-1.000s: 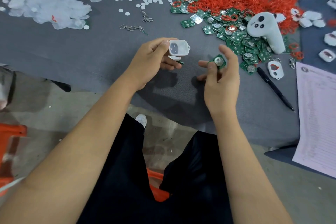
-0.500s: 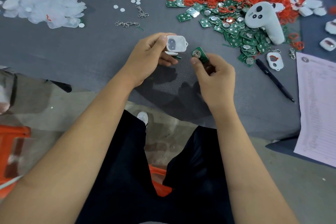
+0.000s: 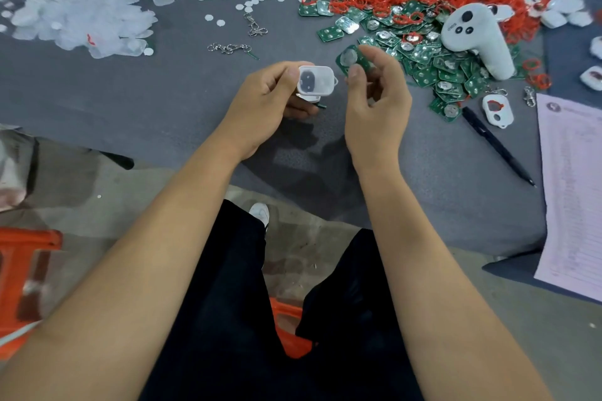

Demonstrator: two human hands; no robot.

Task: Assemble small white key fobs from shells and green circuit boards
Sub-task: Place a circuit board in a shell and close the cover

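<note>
Left hand [image 3: 260, 104] grips white shell [image 3: 315, 81] — right hand [image 3: 374, 101] pinches circuit board [image 3: 351, 59]

Soft, even overhead light fell on the grey table [image 3: 136, 101], casting faint shadows beneath the hands [image 3: 270, 101], while the wide lens bent the edges, the held board [image 3: 350, 58] blurred, and far corners lost sharpness.
</note>
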